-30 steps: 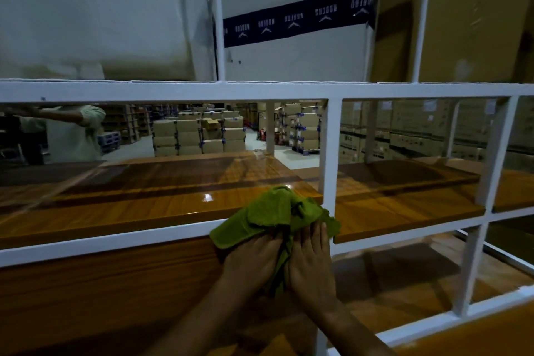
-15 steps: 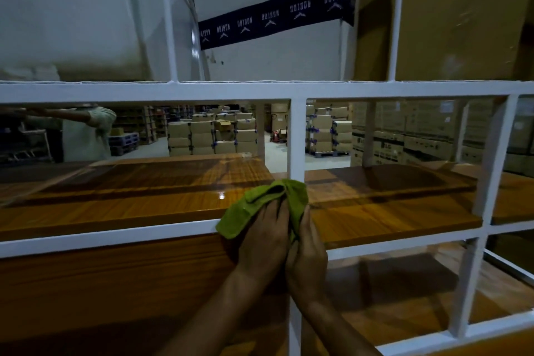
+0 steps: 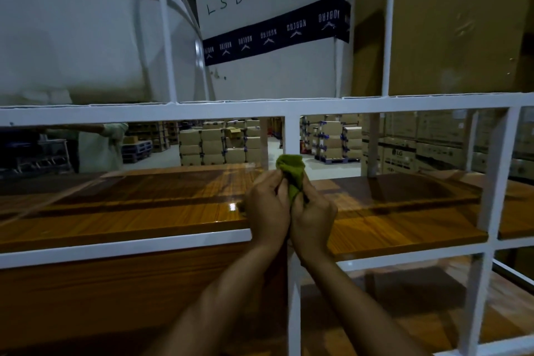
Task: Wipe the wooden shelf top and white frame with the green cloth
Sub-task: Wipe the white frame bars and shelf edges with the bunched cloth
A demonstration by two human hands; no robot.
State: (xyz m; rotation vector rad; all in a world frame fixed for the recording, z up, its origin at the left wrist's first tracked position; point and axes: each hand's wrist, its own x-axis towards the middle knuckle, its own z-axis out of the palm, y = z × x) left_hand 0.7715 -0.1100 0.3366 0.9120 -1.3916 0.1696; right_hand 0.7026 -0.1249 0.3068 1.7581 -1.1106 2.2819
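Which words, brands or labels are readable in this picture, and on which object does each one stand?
"L S BLK": handwritten on the white box.
Repeated logo word on its dark band: mirrored, not surely readable.
"LG": on a brown carton at back right.
Other carton labels: too small to read.

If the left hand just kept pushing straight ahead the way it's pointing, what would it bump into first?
Probably the green cloth that it already grips with the right hand, and then the white upright bar of the frame, against which the cloth is bunched. Depth is hard to judge here.
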